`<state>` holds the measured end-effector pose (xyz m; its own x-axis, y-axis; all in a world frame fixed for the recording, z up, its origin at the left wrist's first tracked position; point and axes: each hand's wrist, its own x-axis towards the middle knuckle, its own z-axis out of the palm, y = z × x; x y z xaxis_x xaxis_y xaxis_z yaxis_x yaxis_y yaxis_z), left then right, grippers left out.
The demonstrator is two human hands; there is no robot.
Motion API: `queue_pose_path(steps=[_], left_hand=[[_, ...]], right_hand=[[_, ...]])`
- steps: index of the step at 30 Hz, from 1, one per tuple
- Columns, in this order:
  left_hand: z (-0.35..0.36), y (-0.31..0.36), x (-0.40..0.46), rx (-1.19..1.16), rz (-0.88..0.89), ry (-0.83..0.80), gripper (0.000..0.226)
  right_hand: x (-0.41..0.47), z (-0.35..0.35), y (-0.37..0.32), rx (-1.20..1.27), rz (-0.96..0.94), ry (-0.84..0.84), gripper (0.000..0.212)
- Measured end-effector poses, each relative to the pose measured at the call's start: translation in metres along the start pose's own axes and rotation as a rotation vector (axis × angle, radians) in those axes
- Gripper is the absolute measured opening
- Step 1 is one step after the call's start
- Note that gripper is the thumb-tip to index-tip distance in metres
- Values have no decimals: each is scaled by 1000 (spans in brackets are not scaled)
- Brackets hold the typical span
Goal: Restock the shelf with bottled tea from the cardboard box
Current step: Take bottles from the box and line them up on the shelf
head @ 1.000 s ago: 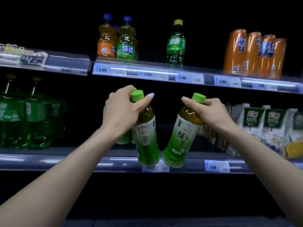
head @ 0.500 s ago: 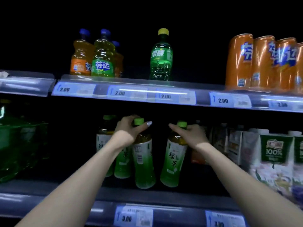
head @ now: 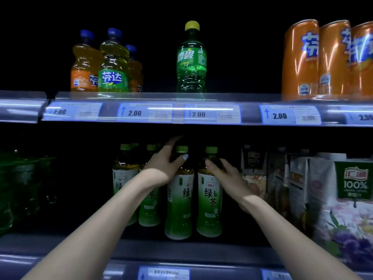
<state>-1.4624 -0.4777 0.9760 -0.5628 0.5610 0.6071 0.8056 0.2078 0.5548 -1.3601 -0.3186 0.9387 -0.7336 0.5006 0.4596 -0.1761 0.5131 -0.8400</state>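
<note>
Two green tea bottles with green caps stand upright side by side on the lower shelf (head: 181, 251). My left hand (head: 163, 164) wraps the neck of the left bottle (head: 179, 203). My right hand (head: 226, 176) grips the shoulder of the right bottle (head: 209, 201). Two more green tea bottles (head: 125, 178) stand just behind and to the left, partly hidden by my left forearm. The cardboard box is out of view.
Juice cartons (head: 327, 199) crowd the lower shelf right of the tea. Dark green bottles (head: 22, 184) stand at the far left. The upper shelf (head: 181, 112) hangs low overhead with soda bottles (head: 113, 63), a green soda (head: 191, 61) and orange cans (head: 323, 57).
Both hands have carried their bottles forward into the shelf and set them upright beside the other tea bottles. The view has moved closer to the shelf.
</note>
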Motion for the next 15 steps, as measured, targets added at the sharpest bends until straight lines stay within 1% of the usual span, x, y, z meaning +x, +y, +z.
queue_pose_path(steps=[2, 5, 6, 9, 12, 15], left_hand=[[-9, 2, 3, 17, 15, -98, 71], [-21, 12, 14, 188, 37, -248, 76], [-23, 17, 19, 258, 48, -304, 76], [-27, 24, 33, 387, 41, -416, 73], [-25, 20, 44, 470, 5, -453, 73], [-19, 17, 56, 522, -14, -480, 76]], right_hand=[[-4, -4, 8, 69, 12, -82, 56], [-13, -8, 18, 118, 49, -185, 63], [-14, -8, 21, 117, 57, -201, 61], [-13, -8, 27, 125, 57, -189, 56], [-8, -4, 33, 117, 43, -171, 56], [3, 4, 43, 132, 36, -118, 55]])
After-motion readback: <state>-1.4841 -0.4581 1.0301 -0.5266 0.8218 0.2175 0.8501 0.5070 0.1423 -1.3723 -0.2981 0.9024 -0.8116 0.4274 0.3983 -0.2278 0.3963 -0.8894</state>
